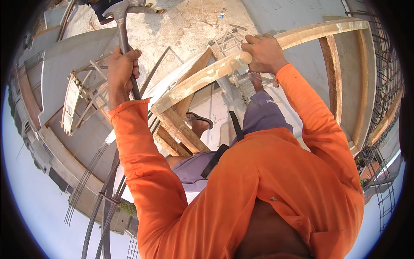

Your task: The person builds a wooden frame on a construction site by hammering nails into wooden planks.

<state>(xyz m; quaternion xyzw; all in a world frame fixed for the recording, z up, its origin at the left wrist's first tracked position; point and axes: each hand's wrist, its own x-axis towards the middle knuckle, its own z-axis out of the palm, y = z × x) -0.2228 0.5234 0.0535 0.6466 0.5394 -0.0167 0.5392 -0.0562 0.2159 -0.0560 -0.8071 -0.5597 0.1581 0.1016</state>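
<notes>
My left hand (pixel 122 71) is raised at the upper left, its fingers wrapped round the handle of a claw hammer (pixel 123 34). The hammer's metal head is at the top of the handle, well away from the wood. A wooden frame (pixel 200 80) of rough beams stretches across in front of me, from near my left forearm to the far right. My right hand (pixel 266 54) is closed over its top beam near the middle. Whether those fingers also pinch something small is hidden.
Steel reinforcing bars (pixel 101 203) rise at the lower left. Beyond them stands a rough timber structure (pixel 88 97). A rebar cage (pixel 386 82) lines the right side. My feet are below the frame, on pale concrete. Part of another person in dark clothing (pixel 98 7) shows at the top left.
</notes>
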